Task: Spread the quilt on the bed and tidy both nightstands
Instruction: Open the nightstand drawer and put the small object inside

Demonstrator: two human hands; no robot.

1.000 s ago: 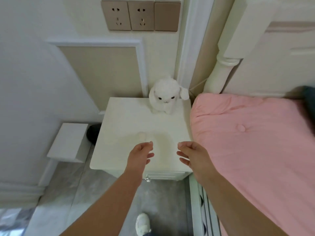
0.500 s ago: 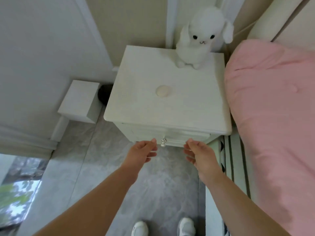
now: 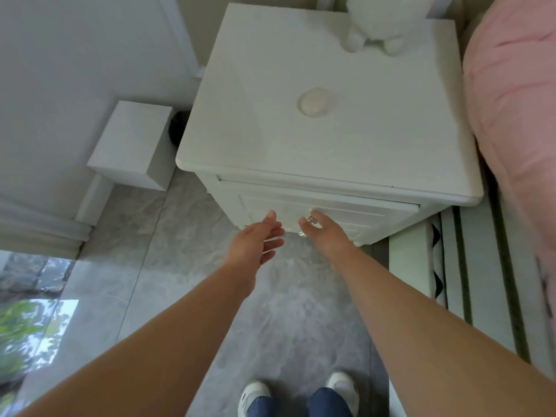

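A white nightstand [image 3: 331, 145] stands beside the bed, where the pink quilt [image 3: 511, 100] lies at the right edge. A white plush toy [image 3: 376, 22] sits at the nightstand's back, partly cut off by the frame. A small round cream object [image 3: 314, 102] lies in the middle of the top. My right hand [image 3: 328, 234] is at the upper drawer front [image 3: 367, 213], its fingertips pinched around the silver drawer handle [image 3: 311, 220]. A second silver handle [image 3: 301, 234] shows just below. My left hand [image 3: 258, 239] hovers just left of it, fingers apart, holding nothing.
A white box [image 3: 132, 145] stands on the floor left of the nightstand, with a dark round object [image 3: 177, 127] behind it. The striped bed side [image 3: 475, 266] runs along the right. My shoes [image 3: 255, 395] stand on the grey floor below.
The view has tilted further down toward the nightstand front. Both hands dropped from over the top to the drawer front, and my right hand has closed on the drawer handle.
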